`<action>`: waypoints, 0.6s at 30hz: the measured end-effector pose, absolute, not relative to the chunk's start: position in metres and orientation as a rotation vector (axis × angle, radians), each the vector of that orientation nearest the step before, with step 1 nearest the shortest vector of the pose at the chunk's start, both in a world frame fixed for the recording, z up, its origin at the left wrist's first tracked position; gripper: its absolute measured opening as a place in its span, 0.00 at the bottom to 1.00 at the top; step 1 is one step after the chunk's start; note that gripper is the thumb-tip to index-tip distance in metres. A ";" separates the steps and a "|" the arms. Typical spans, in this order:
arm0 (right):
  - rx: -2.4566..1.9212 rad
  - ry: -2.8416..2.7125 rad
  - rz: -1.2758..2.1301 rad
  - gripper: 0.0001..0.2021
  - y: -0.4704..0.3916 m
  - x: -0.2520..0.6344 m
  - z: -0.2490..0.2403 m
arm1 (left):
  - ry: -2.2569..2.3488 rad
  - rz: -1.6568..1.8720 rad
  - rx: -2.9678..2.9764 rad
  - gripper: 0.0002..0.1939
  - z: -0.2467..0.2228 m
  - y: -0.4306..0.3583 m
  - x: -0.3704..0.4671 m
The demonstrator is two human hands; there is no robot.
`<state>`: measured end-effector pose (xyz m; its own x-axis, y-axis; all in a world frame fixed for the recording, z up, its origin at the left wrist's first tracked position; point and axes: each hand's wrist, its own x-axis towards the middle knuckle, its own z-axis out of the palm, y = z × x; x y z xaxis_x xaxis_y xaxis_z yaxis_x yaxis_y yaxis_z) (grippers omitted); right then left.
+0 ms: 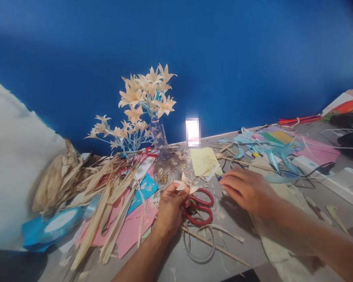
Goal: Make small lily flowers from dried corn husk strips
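Observation:
My left hand (172,203) is closed, pinching a small pale husk flower (184,185) between thumb and fingers. Red-handled scissors (200,207) lie just right of that hand, their blades hidden behind it. My right hand (247,190) reaches over the right side of the table, fingers bent together at a small blue-tipped object (219,178) beside a whitish strip. A yellow paper sheet (204,161) lies beyond both hands. Below the scissors are a loop of grey wire (199,258) and a thin stick (220,248).
A clear vase (159,139) of husk flowers stands by the blue wall. Dried husks (106,203), pink paper (147,219) and a blue ribbon roll (60,221) lie left. A bright phone-like screen (193,132) stands behind. Blue ribbons (273,160), cables and white boxes (345,184) crowd the right.

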<state>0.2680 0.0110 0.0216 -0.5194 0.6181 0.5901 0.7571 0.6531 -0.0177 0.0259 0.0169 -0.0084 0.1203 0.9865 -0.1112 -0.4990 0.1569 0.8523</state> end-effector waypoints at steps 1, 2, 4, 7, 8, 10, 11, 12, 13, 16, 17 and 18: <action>-0.980 -2.280 -0.347 0.08 0.009 0.253 0.024 | 0.816 1.252 0.766 0.15 -0.009 0.016 0.027; -0.919 -2.276 -0.374 0.08 0.007 0.240 0.025 | 0.814 1.250 0.772 0.15 -0.009 0.016 0.027; -0.834 -2.297 -0.433 0.07 0.006 0.220 0.024 | 0.808 1.252 0.774 0.15 -0.008 0.015 0.028; -0.787 -2.324 -0.500 0.07 0.009 0.208 0.021 | 0.796 1.267 0.763 0.14 -0.007 0.014 0.029; -0.781 -2.318 -0.514 0.07 0.011 0.207 0.021 | 0.792 1.271 0.765 0.13 -0.006 0.014 0.029; -0.762 -2.281 -0.533 0.07 0.013 0.208 0.021 | 0.784 1.276 0.775 0.12 -0.007 0.014 0.029; -0.748 -2.264 -0.536 0.07 0.014 0.209 0.021 | 0.778 1.274 0.781 0.12 -0.008 0.014 0.029; -0.735 -2.251 -0.533 0.07 0.014 0.210 0.022 | 0.771 1.271 0.785 0.11 -0.009 0.014 0.029; -0.726 -2.240 -0.528 0.06 0.014 0.210 0.022 | 0.762 1.265 0.787 0.11 -0.011 0.014 0.029; -0.721 -2.209 -0.510 0.05 0.013 0.211 0.022 | 0.717 1.251 0.774 0.11 -0.012 0.014 0.029; -0.718 -2.196 -0.507 0.05 0.013 0.212 0.021 | 0.697 1.249 0.762 0.11 -0.012 0.013 0.029; -0.710 -2.180 -0.508 0.05 0.013 0.213 0.020 | 0.680 1.246 0.750 0.11 -0.011 0.013 0.029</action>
<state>0.2134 0.0133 0.0205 -0.5457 0.3233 0.7731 0.6315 0.7651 0.1259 0.0289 0.0129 -0.0110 0.1910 0.9804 -0.0476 -0.5710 0.1504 0.8071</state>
